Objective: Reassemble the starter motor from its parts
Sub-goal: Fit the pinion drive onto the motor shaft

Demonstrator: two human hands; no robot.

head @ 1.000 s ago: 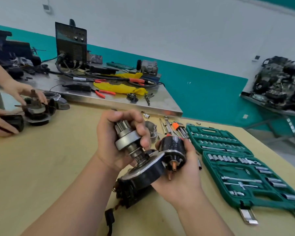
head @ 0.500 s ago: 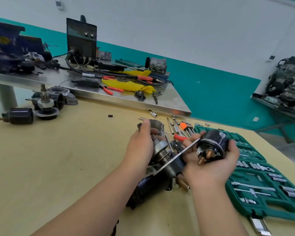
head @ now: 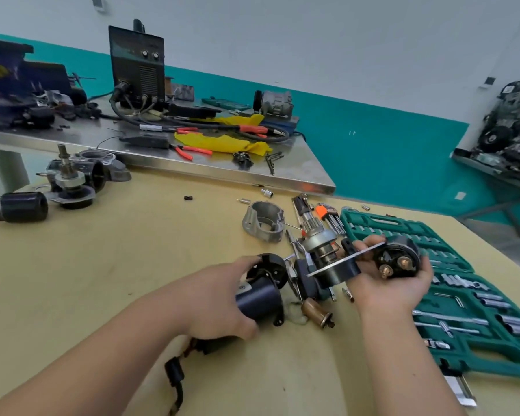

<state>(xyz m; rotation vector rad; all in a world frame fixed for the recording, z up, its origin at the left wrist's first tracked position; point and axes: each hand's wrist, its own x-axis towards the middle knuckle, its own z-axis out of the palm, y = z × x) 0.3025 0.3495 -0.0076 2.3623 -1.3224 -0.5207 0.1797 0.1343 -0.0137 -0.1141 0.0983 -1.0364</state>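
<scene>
Gripping motor housing in left hand, solenoid assembly in right hand

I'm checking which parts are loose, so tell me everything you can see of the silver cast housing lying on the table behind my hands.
The nose housing is a dull grey cast-metal piece, like aluminium, with a wide open round bore and a flared foot. It lies tilted on the tan table, beyond the left hand and right hand, left of the hex keys. Neither hand touches it, and it looks unattached.
</scene>
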